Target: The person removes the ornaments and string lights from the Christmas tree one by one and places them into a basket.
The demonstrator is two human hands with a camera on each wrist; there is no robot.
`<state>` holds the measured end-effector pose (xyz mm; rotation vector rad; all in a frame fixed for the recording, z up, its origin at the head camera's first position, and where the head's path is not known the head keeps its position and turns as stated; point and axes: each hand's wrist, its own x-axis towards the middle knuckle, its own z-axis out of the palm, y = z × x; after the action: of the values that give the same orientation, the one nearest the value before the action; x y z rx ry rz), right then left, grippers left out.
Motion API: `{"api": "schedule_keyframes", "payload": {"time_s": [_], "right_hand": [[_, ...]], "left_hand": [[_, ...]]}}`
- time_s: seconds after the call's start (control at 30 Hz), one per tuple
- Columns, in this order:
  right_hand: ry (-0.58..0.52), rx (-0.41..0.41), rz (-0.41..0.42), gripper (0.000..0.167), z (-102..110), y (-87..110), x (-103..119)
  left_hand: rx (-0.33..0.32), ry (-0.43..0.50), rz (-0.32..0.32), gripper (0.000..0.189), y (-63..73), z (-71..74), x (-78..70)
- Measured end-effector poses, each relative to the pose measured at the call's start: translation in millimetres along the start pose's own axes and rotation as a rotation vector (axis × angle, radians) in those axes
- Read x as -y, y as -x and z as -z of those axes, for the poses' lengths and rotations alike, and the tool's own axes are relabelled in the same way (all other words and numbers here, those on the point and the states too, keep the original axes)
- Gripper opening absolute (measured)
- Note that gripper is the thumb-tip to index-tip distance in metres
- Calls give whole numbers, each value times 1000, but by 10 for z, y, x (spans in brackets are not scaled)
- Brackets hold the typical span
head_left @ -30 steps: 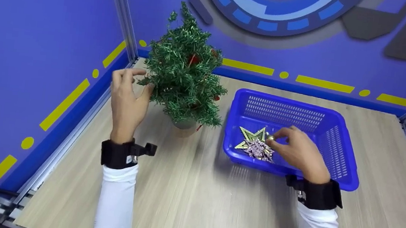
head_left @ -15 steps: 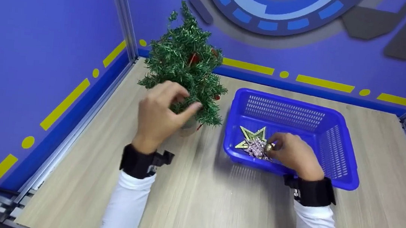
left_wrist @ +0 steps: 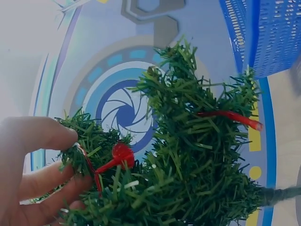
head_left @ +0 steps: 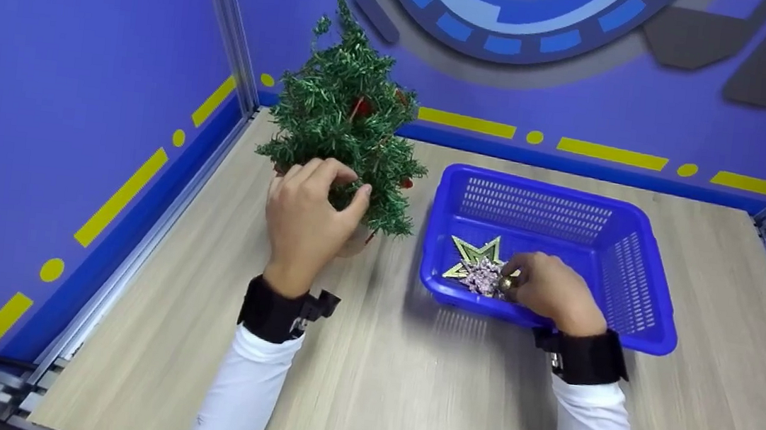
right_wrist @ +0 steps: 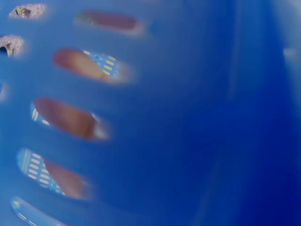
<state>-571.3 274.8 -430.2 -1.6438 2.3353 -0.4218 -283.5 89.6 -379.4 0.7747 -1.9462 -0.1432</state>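
Note:
A small green artificial Christmas tree stands at the back left. My left hand is at its lower front, thumb and fingers curled round a branch. Beside those fingers, the left wrist view shows a red ornament on a red stem. My right hand reaches into the blue basket and pinches a small gold ball. Next to the ball are a glittery pink decoration and a gold star. In the right wrist view the basket wall hides most of that hand.
The basket stands to the right of the tree on a wood-grain table. Blue printed panels rise at the left and back, joined by a metal post. A red piece sticks out from the tree.
My left hand has moved right, from the tree's left side to its lower front. My right hand has gone slightly lower in the basket, the gold ball still in its fingers.

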Motion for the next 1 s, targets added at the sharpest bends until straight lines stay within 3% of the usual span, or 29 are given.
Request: {"api": "schedule_keyframes", "payload": {"time_s": [0.27,0.43,0.73,1.0], "right_hand": [[7,50,-22,30,9,2,21],[23,70,-39,44,40,11,62],[-12,68,-42,52,109,52,129],[-12,61,-31,51,120,62,144]], "left_hand": [[53,115,41,11,-15,24,35],[68,181,58,9,-33,50,64],[119,236,77,9,-76,170,126],[188,251,85,12,-103,340,312]]}}
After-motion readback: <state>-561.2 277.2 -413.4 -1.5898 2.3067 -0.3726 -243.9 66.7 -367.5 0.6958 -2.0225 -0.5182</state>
